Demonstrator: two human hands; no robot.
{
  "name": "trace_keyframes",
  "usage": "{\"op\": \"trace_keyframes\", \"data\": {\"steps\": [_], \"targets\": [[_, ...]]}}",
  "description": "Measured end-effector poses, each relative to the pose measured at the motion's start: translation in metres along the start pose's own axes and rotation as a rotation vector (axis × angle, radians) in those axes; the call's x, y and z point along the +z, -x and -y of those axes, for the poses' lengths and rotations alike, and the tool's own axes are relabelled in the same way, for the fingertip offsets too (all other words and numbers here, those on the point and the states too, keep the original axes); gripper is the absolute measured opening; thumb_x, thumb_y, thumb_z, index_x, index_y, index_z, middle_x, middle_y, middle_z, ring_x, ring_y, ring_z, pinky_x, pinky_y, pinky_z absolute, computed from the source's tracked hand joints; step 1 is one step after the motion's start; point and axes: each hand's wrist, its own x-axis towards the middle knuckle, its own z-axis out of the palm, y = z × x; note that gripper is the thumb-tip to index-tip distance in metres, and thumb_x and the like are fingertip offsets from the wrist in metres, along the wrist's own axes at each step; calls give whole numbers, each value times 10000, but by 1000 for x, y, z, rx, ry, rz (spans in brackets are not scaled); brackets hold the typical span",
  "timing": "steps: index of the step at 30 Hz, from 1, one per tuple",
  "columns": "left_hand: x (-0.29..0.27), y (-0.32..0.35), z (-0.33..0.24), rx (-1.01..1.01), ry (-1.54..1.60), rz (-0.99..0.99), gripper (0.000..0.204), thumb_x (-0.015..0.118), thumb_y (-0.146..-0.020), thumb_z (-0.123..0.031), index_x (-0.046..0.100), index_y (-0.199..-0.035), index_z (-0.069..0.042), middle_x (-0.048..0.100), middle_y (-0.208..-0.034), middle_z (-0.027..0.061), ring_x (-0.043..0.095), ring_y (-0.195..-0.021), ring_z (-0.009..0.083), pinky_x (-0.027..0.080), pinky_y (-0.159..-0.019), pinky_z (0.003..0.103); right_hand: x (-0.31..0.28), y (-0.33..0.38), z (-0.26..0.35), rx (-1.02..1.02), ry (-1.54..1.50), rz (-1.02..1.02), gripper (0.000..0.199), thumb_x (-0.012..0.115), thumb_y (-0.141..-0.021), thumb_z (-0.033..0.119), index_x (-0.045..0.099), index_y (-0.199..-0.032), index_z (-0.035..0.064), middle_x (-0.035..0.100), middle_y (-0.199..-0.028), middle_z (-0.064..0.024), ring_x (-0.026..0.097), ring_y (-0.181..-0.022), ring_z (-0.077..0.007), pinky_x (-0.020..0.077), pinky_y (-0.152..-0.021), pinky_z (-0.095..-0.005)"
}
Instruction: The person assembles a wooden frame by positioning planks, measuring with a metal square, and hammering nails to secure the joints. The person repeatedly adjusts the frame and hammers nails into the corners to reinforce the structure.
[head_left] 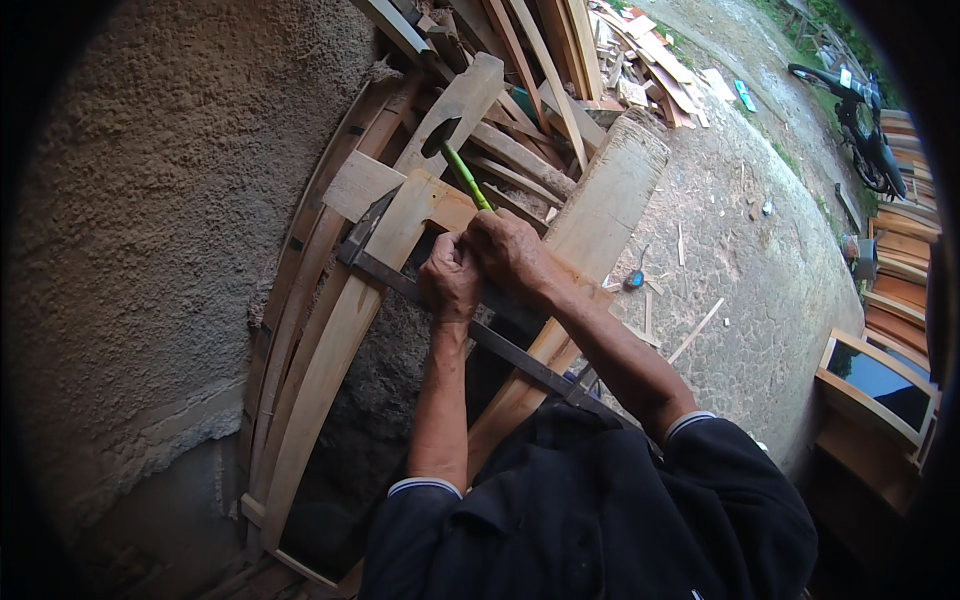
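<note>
My right hand [508, 250] is closed round the green handle of a hammer [466, 178], whose dark head points up and to the left. Right beside it, my left hand [450, 280] is closed near the top of a wooden frame [325, 375]; what its fingers hold, if anything, is hidden. Dark panels show inside the frame. A long metal bar clamp [510, 352] lies slantwise across it, passing below both hands, with one jaw at the frame's left side.
A rough wall [190, 180] stands close on the left, with wooden strips leaning along it. A wide board [608, 200] lies to the right of my hands. Beyond are scrap wood [650, 65], a blue tape measure [634, 280] on the ground, and a motorcycle [865, 130].
</note>
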Motion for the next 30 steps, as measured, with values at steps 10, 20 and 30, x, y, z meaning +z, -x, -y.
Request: {"op": "trace_keyframes", "data": {"steps": [10,20,30], "targets": [[4,-69,33,-34,-214,-110,244,614,-978,-350,758,-1068,-176,760,-934,128,734,-860,349,557,-722,441,-10,32,-19,205,-284,-63,260,626,-991,112,652,-1247,77,628,-779,-80,585,-718,-139,495,-686,-321],[10,-76,31,-63,-348,-41,242,584,-981,-389,754,-1080,-248,754,-915,124,721,-845,383,544,-696,492,-11,36,-28,210,-319,-39,303,596,-989,78,628,-1291,84,653,-910,-119,621,-822,-161,503,-739,-340],[5,-76,24,-119,-311,9,340,543,-973,-426,761,-1104,-201,755,-986,115,717,-909,379,548,-751,460,-28,34,-4,33,108,48,662,464,-995,44,245,-1611,150,651,-1021,-272,667,-890,-442,521,-755,-522]]}}
